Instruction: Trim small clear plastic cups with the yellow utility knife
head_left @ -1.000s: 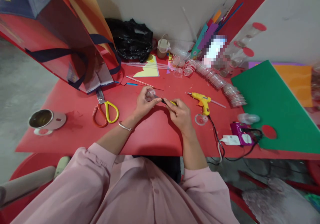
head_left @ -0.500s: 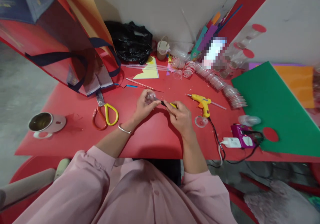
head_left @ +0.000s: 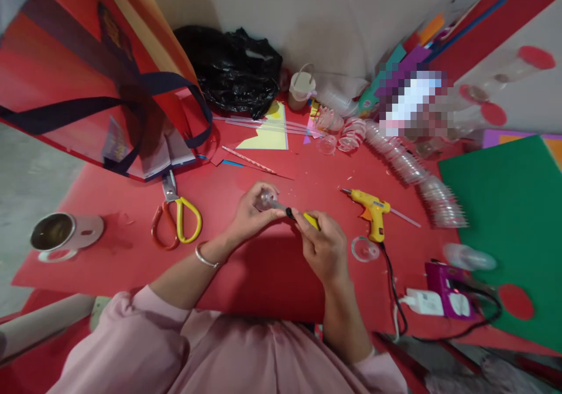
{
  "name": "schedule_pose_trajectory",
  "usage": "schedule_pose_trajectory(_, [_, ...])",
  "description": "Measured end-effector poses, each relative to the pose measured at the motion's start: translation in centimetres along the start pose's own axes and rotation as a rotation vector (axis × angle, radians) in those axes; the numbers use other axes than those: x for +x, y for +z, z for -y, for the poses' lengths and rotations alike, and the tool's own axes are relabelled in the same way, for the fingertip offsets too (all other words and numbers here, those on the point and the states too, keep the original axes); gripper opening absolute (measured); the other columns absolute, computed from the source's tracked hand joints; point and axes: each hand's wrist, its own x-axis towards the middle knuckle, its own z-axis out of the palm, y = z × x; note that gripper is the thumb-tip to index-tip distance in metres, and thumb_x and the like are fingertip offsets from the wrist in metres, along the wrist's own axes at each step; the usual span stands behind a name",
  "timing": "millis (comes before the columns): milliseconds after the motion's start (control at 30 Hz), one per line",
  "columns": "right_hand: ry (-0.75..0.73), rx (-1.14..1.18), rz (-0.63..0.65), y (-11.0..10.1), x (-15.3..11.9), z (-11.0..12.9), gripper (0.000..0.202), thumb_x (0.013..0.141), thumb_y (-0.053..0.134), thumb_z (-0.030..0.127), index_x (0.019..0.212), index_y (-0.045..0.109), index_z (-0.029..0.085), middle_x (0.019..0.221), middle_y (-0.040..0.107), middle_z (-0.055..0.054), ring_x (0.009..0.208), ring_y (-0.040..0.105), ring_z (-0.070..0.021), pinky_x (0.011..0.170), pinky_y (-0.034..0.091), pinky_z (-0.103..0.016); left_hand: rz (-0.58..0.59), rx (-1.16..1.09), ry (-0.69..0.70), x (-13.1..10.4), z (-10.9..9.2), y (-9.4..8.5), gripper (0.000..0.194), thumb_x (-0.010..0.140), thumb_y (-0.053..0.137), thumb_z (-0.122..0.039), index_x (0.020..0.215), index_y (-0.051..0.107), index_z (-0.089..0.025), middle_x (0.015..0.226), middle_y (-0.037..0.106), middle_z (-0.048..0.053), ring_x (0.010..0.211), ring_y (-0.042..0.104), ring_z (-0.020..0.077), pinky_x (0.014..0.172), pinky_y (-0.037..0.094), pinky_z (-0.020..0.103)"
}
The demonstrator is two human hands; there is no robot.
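My left hand (head_left: 253, 213) is closed around a small clear plastic cup (head_left: 267, 198), partly hidden by the fingers. In my right hand (head_left: 325, 246) is a yellow utility knife (head_left: 312, 221) with a black collar. Its grey blade points left and meets the cup by my left thumb; whether it has pierced the plastic I cannot tell. Both hands are held over the red tabletop (head_left: 272, 271). Right of my right hand lies a clear round plastic piece (head_left: 365, 249), below a yellow glue gun (head_left: 371, 209) with a glue stick in it.
Scissors (head_left: 176, 215) and a mug (head_left: 65, 234) stand left, below a large red bag (head_left: 88, 78). Behind are a black plastic bag (head_left: 232, 72), a yellow paper (head_left: 266, 136) and a striped straw (head_left: 248, 158). Stacked clear cups (head_left: 404, 160), a green sheet (head_left: 518, 224) and a purple power box (head_left: 454, 294) lie right.
The view has shifted, so the table's things sit lower and spread wider. Both hands keep their holds on the cup and the knife, with the blade still at the cup.
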Motion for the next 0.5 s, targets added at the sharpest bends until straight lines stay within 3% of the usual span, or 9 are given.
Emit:
schedule_pose_trajectory(133, [0.03,0.111,0.022,0.1,0.6,-0.1,0.072,0.097,0.055,0.012,0.157,0.04,0.049,0.106,0.067,-0.008,0.094,0.067,-0.0245,0.081,0.057,-0.04,-0.004,0.023,-0.012,0.5,0.1,-0.1,0.048,0.072,0.088,-0.055,0.097,0.063,-0.023,0.104,0.066,0.009,0.089,0.063,0.0221,0.077,0.052,0.036])
schedule_pose_trajectory(333, [0.089,0.145,0.03,0.9,1.0,-0.6,0.077,0.096,0.055,0.01,0.158,0.036,0.05,0.108,0.066,-0.009,0.096,0.067,-0.0259,0.081,0.059,-0.042,-0.065,0.034,0.033,0.8,0.6,0.3,0.037,0.08,0.086,-0.044,0.102,0.063,-0.025,0.104,0.065,0.009,0.095,0.063,0.0232,0.081,0.051,0.037])
schedule_pose_trajectory(500, [0.091,0.149,-0.001,1.0,0.6,-0.7,0.075,0.096,0.057,0.012,0.157,0.039,0.05,0.11,0.067,-0.009,0.097,0.068,-0.026,0.084,0.058,-0.042,-0.061,0.007,-0.002,1.0,1.0,0.5,0.056,0.068,0.091,-0.054,0.108,0.062,-0.025,0.11,0.063,0.009,0.1,0.063,0.0251,0.084,0.052,0.038])
